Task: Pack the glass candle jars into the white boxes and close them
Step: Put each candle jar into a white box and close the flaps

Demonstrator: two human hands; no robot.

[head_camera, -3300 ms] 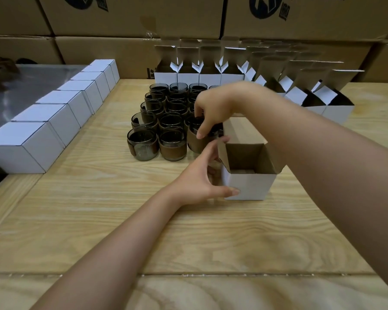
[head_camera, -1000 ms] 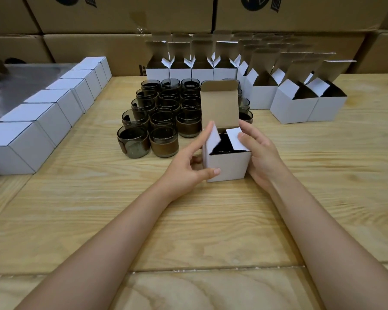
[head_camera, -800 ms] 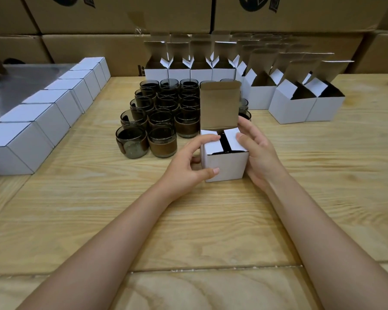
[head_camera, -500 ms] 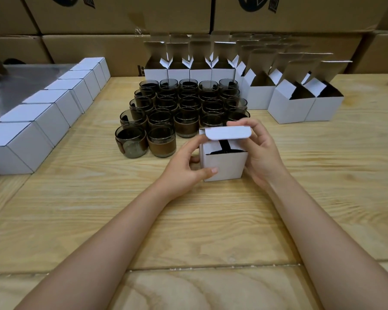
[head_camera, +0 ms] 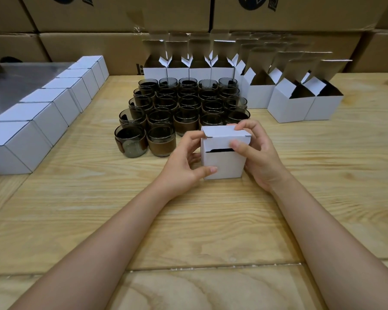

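Note:
A small white box point(head_camera: 223, 162) stands on the wooden table point(head_camera: 188, 220) in front of me. Its lid is folded down, with a dark gap still showing below the front tuck flap. My left hand point(head_camera: 184, 166) grips the box's left side, thumb on the front face. My right hand point(head_camera: 255, 157) holds the right side, with its fingers on the lid and its thumb pressing the flap. Behind the box stand several smoked glass candle jars point(head_camera: 184, 108) with brown bands. The jar inside the box is hidden.
Several closed white boxes point(head_camera: 31, 121) form a row along the left. Open white boxes point(head_camera: 289, 99) with raised lids stand behind and to the right of the jars. Large brown cartons point(head_camera: 121, 14) are stacked at the back.
The jar went into the box. The side flaps were folded in, then the top lid came down over them. My right hand now presses the tuck flap toward the front.

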